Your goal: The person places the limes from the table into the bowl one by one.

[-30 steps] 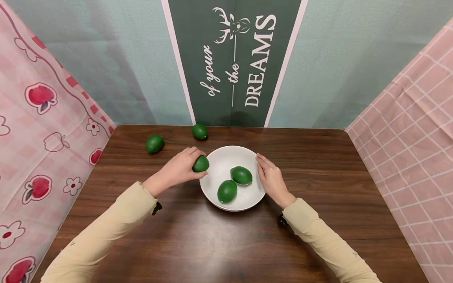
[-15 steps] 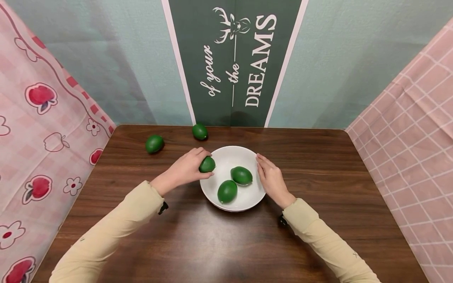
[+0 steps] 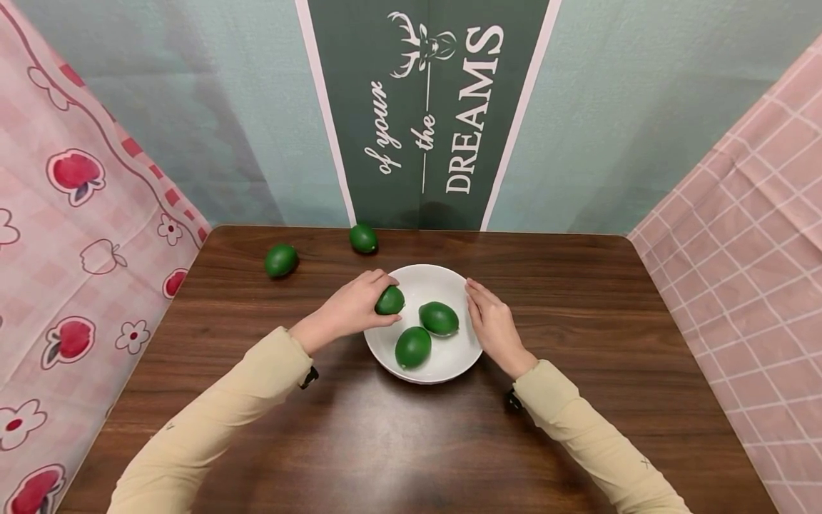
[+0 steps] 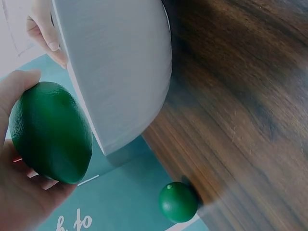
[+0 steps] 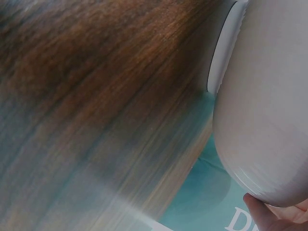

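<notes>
My left hand (image 3: 355, 305) grips a green lime (image 3: 389, 300) over the left part of the white bowl (image 3: 449, 364). In the left wrist view, the thumb is at one end of the held lime (image 4: 53, 132) and the fingers curl behind it, beside the bowl's rim. Two more limes lie inside the bowl, one near the middle (image 3: 439, 318) and one nearer the front (image 3: 413, 348). My right hand (image 3: 496, 325) holds the bowl at its right rim. In the right wrist view, a fingertip (image 5: 255, 204) is against the bowl's outer side.
Two limes lie on the brown wooden table (image 3: 578, 307) behind the bowl: one at the far left (image 3: 281, 260), another near the back edge (image 3: 363, 238). A teal and dark green printed backdrop (image 3: 437, 143) stands behind, with pink patterned cloths at both sides.
My left hand has moved right with the lime, from the bowl's left rim to over its inside. My right hand and the bowl have stayed in place.
</notes>
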Motion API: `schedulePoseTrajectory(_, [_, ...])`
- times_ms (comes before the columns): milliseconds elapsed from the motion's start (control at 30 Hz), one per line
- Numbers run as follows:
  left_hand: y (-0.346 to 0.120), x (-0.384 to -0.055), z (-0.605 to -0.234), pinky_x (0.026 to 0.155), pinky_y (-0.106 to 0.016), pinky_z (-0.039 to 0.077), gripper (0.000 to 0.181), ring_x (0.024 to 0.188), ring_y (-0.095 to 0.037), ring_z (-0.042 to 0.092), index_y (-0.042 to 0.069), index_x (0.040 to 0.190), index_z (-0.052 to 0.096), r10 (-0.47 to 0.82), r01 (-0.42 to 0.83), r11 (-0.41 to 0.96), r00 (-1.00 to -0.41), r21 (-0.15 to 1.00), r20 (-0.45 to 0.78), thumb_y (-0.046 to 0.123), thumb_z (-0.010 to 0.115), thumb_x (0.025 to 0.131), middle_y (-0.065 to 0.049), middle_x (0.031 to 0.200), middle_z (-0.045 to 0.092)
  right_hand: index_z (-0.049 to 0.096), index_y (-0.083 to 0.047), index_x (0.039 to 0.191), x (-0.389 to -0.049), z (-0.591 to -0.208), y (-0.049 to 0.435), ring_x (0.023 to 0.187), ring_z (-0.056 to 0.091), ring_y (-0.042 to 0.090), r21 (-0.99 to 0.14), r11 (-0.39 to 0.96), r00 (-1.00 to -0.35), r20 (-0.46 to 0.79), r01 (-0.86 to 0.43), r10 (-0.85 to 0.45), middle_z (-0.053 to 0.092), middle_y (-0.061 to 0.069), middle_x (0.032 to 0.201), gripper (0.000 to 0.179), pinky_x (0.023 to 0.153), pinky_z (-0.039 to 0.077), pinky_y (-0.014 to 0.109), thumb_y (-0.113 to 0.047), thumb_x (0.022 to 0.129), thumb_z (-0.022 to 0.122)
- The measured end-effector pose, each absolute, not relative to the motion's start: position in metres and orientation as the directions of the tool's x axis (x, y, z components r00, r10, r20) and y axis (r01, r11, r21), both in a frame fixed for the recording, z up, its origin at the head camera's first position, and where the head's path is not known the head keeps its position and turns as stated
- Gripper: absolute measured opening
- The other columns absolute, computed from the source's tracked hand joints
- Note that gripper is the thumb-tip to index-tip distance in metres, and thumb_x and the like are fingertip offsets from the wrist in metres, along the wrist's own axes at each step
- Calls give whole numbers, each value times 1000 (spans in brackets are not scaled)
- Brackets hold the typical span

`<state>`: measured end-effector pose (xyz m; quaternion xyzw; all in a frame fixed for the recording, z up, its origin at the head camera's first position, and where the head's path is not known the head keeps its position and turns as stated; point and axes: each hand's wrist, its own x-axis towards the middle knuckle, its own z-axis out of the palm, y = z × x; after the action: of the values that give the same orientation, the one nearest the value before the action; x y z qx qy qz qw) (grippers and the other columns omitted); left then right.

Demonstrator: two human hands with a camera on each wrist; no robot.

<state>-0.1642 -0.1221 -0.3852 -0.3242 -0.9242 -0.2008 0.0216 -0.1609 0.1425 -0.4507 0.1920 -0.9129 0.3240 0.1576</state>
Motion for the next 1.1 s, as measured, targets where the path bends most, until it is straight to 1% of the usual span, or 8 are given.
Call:
schedulePoseTrajectory(433, [-110,-169,-397,81,-32,47,51,94,-23,52,2,111,57,608,619,707,-779,341,152,33,73,75,-8,106,54,57,10,116,-162,-450,142,115,51,30,-529,706,-865,434,-470,-251,54,19,124,29,94,42,40,-4,92,50])
schedulePoseTrajectory(667, [-102,-170,-403,82,-30,47,50,95,-20,52,2,111,57,618,623,708,-774,331,136,34,73,75,-8,106,54,58,9,116,-162,-451,143,116,50,29,-531,714,-874,420,-456,-246,54,16,126,29,95,41,40,-6,92,50])
schedulePoseTrajectory(900, [-96,-168,-409,77,-31,50,52,93,-19,52,3,112,57,624,622,722,-774,302,103,35,73,75,-9,107,53,57,8,117,-162,-452,143,117,50,28,-533,713,-874,418,-456,-247,53,15,127,30,97,40,39,-7,93,49])
schedulePoseTrajectory(1100, [-92,-169,-413,82,-30,46,51,91,-20,54,0,110,57,653,654,699,-749,289,115,32,75,73,-10,103,55,57,8,117,-162,-453,143,117,50,28,-537,711,-876,414,-455,-248,53,16,127,30,96,40,39,-7,93,50])
